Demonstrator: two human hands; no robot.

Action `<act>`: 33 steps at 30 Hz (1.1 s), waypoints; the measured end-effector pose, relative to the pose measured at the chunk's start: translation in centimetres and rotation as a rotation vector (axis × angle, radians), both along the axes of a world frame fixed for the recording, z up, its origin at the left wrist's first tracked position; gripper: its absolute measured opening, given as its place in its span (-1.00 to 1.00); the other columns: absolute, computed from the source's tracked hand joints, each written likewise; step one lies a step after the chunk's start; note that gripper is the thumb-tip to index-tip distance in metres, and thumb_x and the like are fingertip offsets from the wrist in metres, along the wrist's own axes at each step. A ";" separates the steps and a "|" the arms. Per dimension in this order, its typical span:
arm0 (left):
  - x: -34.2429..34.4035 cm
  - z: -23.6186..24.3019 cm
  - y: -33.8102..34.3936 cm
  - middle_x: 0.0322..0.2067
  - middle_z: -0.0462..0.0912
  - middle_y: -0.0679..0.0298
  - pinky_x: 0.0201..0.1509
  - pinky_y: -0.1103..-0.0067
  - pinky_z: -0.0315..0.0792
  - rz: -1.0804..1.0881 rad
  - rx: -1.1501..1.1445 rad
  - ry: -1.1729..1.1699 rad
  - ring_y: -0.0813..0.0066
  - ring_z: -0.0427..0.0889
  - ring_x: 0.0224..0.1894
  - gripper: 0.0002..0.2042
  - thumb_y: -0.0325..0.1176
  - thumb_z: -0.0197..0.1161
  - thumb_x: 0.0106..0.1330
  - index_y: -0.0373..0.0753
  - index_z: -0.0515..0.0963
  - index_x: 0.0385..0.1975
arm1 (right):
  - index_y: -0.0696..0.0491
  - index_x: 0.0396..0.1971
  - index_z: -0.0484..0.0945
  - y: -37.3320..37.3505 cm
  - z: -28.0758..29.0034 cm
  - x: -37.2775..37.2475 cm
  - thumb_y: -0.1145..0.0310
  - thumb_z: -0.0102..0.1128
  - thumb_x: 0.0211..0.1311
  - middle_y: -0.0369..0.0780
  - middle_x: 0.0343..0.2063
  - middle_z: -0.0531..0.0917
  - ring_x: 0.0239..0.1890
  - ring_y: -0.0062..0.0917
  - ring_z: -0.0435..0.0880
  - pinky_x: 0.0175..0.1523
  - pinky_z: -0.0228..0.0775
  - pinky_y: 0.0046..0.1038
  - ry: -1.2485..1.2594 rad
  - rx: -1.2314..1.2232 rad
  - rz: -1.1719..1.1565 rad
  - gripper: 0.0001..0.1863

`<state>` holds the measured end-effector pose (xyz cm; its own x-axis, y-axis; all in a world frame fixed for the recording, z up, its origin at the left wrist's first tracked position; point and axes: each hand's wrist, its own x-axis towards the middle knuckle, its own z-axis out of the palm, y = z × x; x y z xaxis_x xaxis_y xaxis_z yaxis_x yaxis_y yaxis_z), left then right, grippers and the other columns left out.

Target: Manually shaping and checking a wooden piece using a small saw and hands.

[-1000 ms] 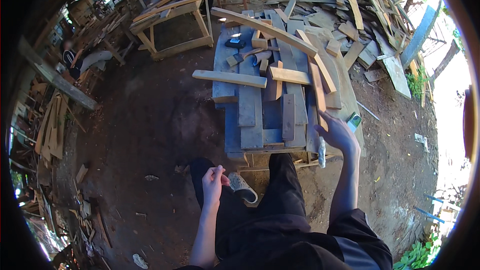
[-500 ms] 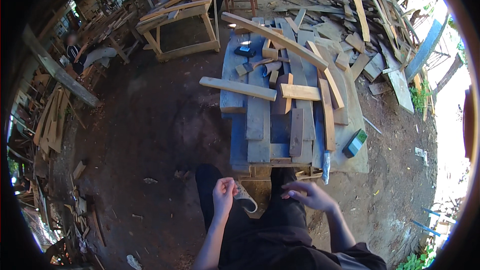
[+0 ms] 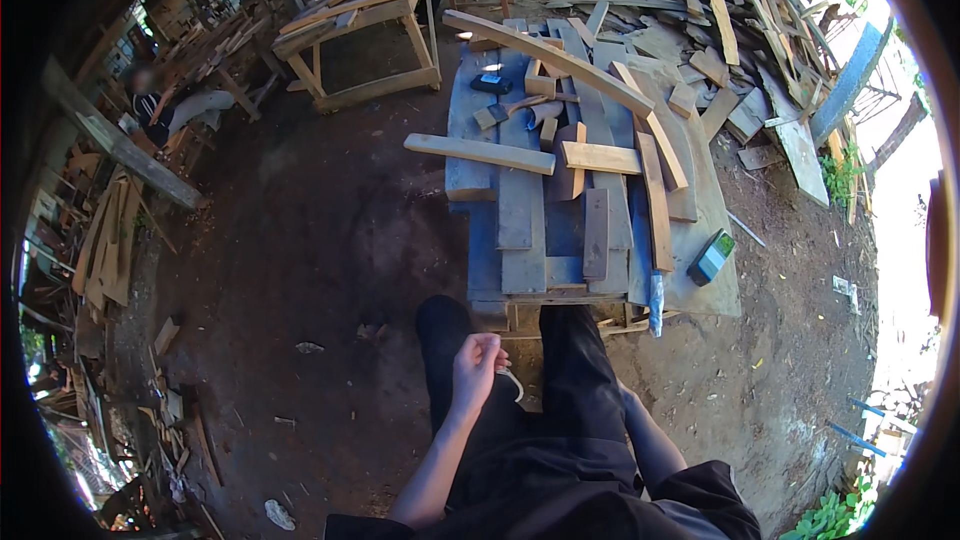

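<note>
The person's left hand (image 3: 476, 368) pinches a small pale curved strip (image 3: 511, 380) above the thigh, kept close for handling, while the right hand is hidden behind the leg, grip untellable, near the blue plank-covered workbench (image 3: 485, 250).

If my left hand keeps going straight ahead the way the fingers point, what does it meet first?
Probably the near edge of the blue workbench. The left hand, closed on a pale curved piece, points up-frame toward it over the dark trouser legs; depth is unclear.
</note>
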<state>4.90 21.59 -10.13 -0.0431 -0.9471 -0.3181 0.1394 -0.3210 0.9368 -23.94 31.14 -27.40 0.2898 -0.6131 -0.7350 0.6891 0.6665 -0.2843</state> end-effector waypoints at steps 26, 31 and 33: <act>10.4 1.7 1.6 -0.44 0.67 0.25 -0.27 0.61 0.60 0.166 -0.052 0.104 0.52 0.68 -0.43 -0.82 -0.27 0.16 0.52 -0.26 0.55 -0.15 | 0.15 0.26 0.45 -1.0 2.1 7.9 -0.12 -0.21 0.57 -0.13 0.10 0.63 0.07 -0.42 0.65 0.20 0.47 -0.38 0.208 -0.086 0.067 -0.35; 11.2 1.6 1.8 -0.43 0.67 0.24 -0.25 0.61 0.60 0.183 -0.077 0.082 0.52 0.68 -0.42 -0.83 -0.28 0.15 0.52 -0.26 0.55 -0.13 | 0.15 0.26 0.45 0.0 1.8 8.1 -0.12 -0.21 0.57 -0.13 0.09 0.64 0.06 -0.42 0.65 0.20 0.47 -0.38 0.235 -0.077 0.077 -0.35; 11.5 1.5 1.9 -0.42 0.67 0.24 -0.24 0.60 0.61 0.207 -0.057 0.086 0.52 0.68 -0.42 -0.83 -0.29 0.15 0.52 -0.26 0.55 -0.13 | 0.15 0.26 0.45 -0.1 1.9 8.4 -0.12 -0.21 0.57 -0.13 0.09 0.64 0.06 -0.42 0.66 0.20 0.47 -0.38 0.241 -0.081 0.081 -0.35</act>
<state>16.44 23.50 -8.65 0.1292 -0.9548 -0.2678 0.2768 -0.2246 0.9343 -15.54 31.04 -25.53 0.1629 -0.6544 -0.7384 0.5402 0.6854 -0.4883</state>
